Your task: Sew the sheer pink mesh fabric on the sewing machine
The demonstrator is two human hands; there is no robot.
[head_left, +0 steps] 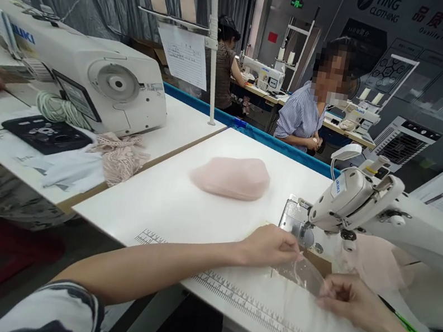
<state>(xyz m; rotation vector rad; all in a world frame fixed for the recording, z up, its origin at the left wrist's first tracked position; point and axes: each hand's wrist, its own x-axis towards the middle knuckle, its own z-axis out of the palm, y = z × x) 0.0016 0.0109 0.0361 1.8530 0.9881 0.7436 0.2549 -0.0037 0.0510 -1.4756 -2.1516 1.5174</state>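
Note:
Pinched closed, my left hand [276, 247] grips one edge of a sheer, pale fabric piece [305, 276] just in front of the sewing machine's needle area. My right hand [346, 297] has its fingers closed on the same fabric farther right. The thin cloth stretches between both hands and droops over the table's front edge. Close behind stands the white sewing machine head [340, 191], above its metal needle plate [295, 218]. A soft pink fabric piece [236, 177] lies flat on the table to the left, and more pink fabric [375, 262] sits beneath the machine arm.
Ruler markings [257, 308] run along the table's front. Green-handled scissors [414, 331] lie beside my right forearm. At left is another sewing machine [104, 78], with a black tray [46, 134] and lace [121, 155]. A person in a striped shirt [299, 119] sits beyond the table.

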